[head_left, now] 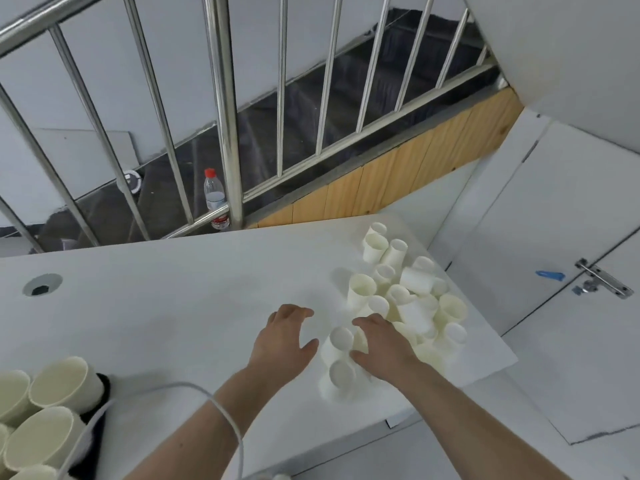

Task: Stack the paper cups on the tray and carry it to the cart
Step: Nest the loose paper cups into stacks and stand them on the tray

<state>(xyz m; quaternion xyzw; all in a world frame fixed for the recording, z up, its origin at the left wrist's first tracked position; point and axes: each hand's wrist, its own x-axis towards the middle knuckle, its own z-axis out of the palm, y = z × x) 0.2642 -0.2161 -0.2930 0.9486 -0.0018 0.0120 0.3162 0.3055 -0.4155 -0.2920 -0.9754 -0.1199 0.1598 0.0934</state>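
A steel railing [225, 109] crosses the upper half of the frame, with dark stairs behind it. A clear plastic bottle with a red cap [215, 199] stands just behind the far edge of the white counter [173, 306]. A round cable hole [42, 284] is set in the counter at the left edge of the frame. A white cable [221, 410] crosses the left forearm. A door latch [602, 278] is fitted to the white door at right of the frame.

Loose white paper cups [408, 292] lie in a pile on the right part of the counter, most of them on their sides, touching one another. More paper cups [45, 420] lie on a dark tray [100, 410] at lower left of the frame.

The left hand [282, 337] is at centre frame over the counter, fingers spread and relaxed, holding nothing. The right hand [379, 344] rests on the near edge of the pile, fingers extended over two cups [341, 358]; no closed grip is visible.
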